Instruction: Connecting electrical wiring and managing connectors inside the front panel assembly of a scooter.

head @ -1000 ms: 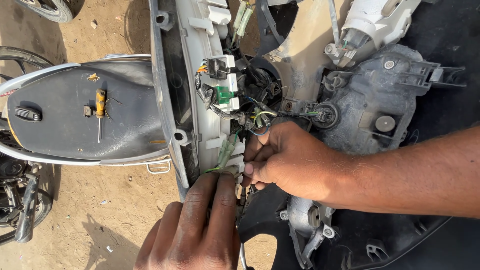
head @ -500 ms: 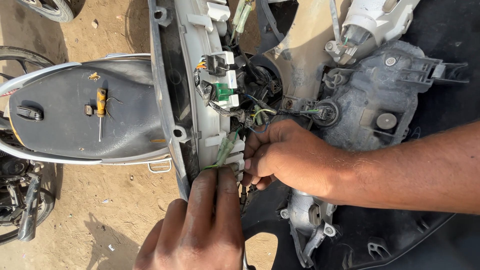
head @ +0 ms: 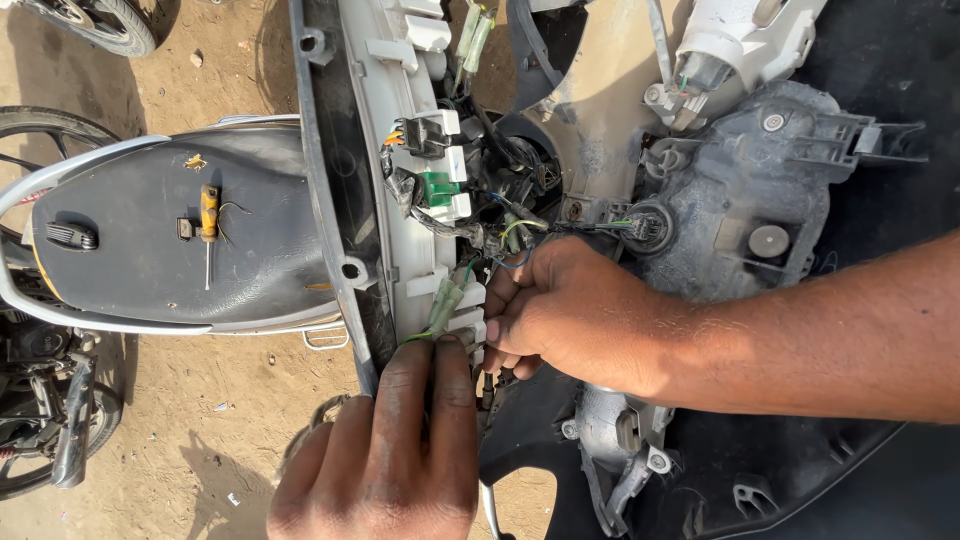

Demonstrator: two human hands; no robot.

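Observation:
I look down into the opened front panel of a scooter [head: 400, 200], grey-white plastic with connectors and wires. My left hand [head: 390, 450] comes up from the bottom, its fingertips pressed on the panel's lower edge beside a green sleeved wire [head: 443, 302]. My right hand [head: 570, 315] reaches in from the right, fingers curled around small wires and a connector next to the panel; what it pinches is hidden by the fingers. A wire bundle [head: 500, 215] with black, white and green connectors sits just above both hands.
A grey headlight housing [head: 750, 200] lies to the right of the wires. At left a scooter seat [head: 150, 250] carries a yellow-handled screwdriver [head: 208, 225]. Sandy ground lies below, and a motorcycle wheel [head: 95, 20] shows at the top left.
My right hand has shifted slightly up and left toward the green sleeved wire. The left hand stays on the panel edge.

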